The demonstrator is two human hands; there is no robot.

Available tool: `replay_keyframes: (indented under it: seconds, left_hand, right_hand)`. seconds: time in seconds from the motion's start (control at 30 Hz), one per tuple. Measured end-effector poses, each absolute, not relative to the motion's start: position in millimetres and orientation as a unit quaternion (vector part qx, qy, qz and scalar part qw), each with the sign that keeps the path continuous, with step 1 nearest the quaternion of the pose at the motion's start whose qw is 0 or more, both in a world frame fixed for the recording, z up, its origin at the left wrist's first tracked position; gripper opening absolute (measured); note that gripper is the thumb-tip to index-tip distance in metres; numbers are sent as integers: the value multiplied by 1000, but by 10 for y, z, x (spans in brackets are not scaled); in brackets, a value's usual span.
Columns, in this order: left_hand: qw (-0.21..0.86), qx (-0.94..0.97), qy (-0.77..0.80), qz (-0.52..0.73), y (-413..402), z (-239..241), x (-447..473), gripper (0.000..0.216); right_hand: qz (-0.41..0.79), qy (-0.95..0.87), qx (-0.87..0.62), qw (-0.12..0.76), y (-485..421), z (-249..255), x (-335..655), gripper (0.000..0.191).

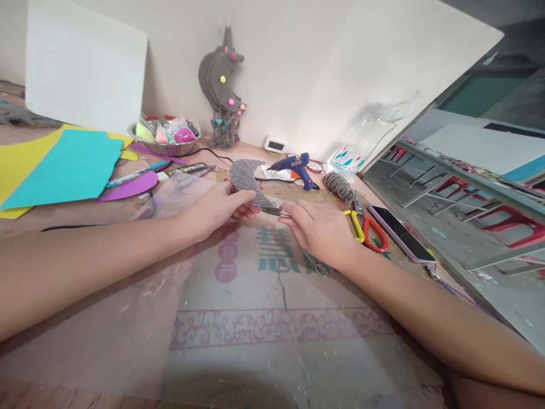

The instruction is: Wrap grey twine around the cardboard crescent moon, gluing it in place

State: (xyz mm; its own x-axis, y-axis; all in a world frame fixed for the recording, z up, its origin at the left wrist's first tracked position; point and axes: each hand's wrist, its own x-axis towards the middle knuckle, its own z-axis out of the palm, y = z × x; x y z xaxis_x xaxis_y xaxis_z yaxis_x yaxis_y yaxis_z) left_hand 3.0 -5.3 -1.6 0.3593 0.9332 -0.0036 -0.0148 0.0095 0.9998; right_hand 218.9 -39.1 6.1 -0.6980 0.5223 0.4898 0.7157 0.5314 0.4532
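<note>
A crescent moon wrapped in grey yarn (246, 177) is pinched by its lower edge between the thumb and fingers of my left hand (227, 207). My right hand (317, 230) is closed on a small pointed metal tool (271, 211), possibly snips. Its tip lies close to the moon's lower point and the left fingertips; most of its handle is hidden in my palm. Loose grey yarn (315, 264) trails below my right hand on the printed plastic sheet (238, 369).
Behind my hands lies a blue glue gun (300, 169). To the right are a grey yarn bundle (340, 187), red-and-yellow-handled pliers (374, 234) and a phone (400, 233). Coloured sheets (63, 165) and a bowl (164, 146) sit left. A decorated moon (219, 79) hangs at the wall.
</note>
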Motion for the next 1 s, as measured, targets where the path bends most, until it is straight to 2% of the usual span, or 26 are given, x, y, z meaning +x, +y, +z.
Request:
replay_keyframes:
  seconds: [0.53,0.67,0.77,1.0]
  left_hand:
    - [591,571,401,404,-45,-26,34,14]
    - [595,571,391,408,-34,-36,30,15]
    - [597,570,391,406,-31,-43,30,17]
    - [563,578,398,437,-32,-30,28,16]
  right_hand:
    - [-303,-872,-356,148,-386,61,2199,25]
    - [-307,-886,-316,147,-394,60,2191,25]
    - [-311,-899,-271,145,-405,57,2181,26]
    - [-278,-901,-294,158,-420,54,2165,34]
